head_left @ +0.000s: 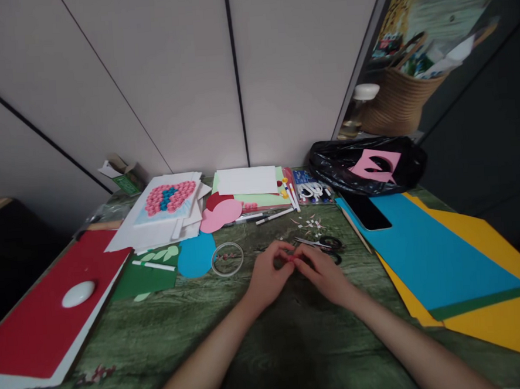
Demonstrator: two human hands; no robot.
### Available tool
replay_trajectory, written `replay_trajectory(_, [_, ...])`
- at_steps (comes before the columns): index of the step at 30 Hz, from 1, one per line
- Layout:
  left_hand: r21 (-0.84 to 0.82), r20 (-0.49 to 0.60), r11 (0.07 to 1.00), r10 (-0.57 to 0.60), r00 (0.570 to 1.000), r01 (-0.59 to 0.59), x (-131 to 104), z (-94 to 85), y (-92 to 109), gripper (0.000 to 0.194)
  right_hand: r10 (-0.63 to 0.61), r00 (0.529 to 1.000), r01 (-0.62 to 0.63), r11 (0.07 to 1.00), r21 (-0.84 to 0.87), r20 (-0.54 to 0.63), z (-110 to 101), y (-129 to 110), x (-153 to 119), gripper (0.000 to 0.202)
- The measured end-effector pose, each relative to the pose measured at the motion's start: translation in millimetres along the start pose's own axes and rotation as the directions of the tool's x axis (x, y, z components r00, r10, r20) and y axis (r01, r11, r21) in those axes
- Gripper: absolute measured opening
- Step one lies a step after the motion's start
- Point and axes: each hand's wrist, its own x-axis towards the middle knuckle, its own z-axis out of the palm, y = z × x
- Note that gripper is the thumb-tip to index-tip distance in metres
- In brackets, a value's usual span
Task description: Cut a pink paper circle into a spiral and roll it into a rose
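In the middle of the table my left hand (268,271) and my right hand (324,273) meet at the fingertips. Both are pinched on a small red piece (293,259), mostly covered by the fingers; its material cannot be made out. Just behind my right hand lie scissors with black handles (331,243), blades pointing left. Small white paper scraps (312,223) are scattered beyond them. A round clear ring, like a tape roll (228,275), rests flat to the left of my left hand, beside a blue paper cutout (197,256).
Left are red paper (43,325) with a white mouse (78,293), green paper (137,278), and a sheet with pink and blue balls (166,199). Right are blue paper (435,248), yellow paper (505,314) and a phone (369,212). Behind lie markers (275,216) and a black bag (335,166).
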Motion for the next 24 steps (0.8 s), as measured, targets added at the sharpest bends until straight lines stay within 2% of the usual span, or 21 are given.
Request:
replay_trajectory(6, [-0.095,0.042,0.995,-0.01,0.999,0.014,3.0,-2.4,-2.8,0.021,0.02,0.999,-0.022,0.997,0.075,0.025,-1.5,3.5,-0.4,0.024])
replay_trajectory(10, [-0.156,0.066,0.987,-0.022,0.998,0.032,3.8,-3.1,-3.3,0.021,0.028,0.999,-0.03,0.996,0.083,0.02,-1.4,4.6,-0.3,0.022])
replay_trajectory(16, [-0.095,0.052,0.995,-0.017,0.999,0.022,2.9,-3.6,-0.9,0.02,0.029,1.0,-0.029,0.998,0.05,-0.002,-2.0,1.7,0.4,0.013])
replay_trajectory(24, [-0.006,-0.009,1.0,-0.025,1.0,0.025,2.3,-3.0,2.0,0.021,0.032,0.999,-0.032,0.999,-0.017,-0.028,-1.3,1.2,-0.1,0.012])
